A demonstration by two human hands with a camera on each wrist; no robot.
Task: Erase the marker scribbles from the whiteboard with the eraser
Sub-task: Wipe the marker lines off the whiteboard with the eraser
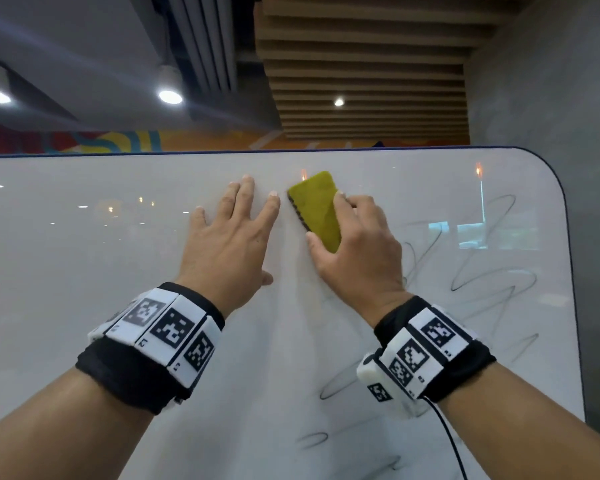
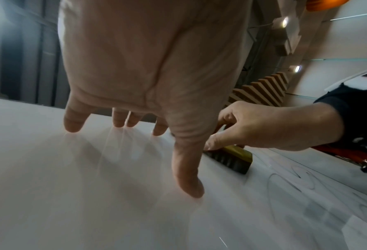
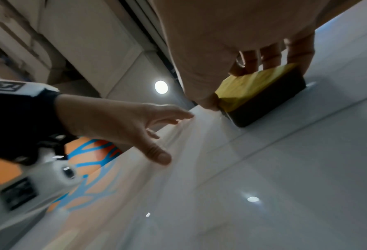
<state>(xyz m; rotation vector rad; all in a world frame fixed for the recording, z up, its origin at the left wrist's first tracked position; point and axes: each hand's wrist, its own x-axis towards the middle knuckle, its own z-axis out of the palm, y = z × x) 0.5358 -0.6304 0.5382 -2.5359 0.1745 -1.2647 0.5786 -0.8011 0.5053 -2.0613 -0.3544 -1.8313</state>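
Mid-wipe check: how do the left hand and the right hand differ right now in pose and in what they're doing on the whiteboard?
The left hand lies flat with fingers spread and straight; the right hand curls its fingers round the yellow eraser. The left hand holds nothing and only presses the whiteboard; the right hand presses the eraser's dark underside to it. The left hand sits on clean board; the right hand sits beside the scribbles. Both wear marker-tagged wristbands.

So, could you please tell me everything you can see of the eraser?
The eraser is a rectangular block with rounded corners, a yellow top that looks like felt or fabric, and a dark underside pad. It lies flat against the whiteboard near its top edge, tilted slightly. The right hand grips it, thumb on one long side, fingers on the other.
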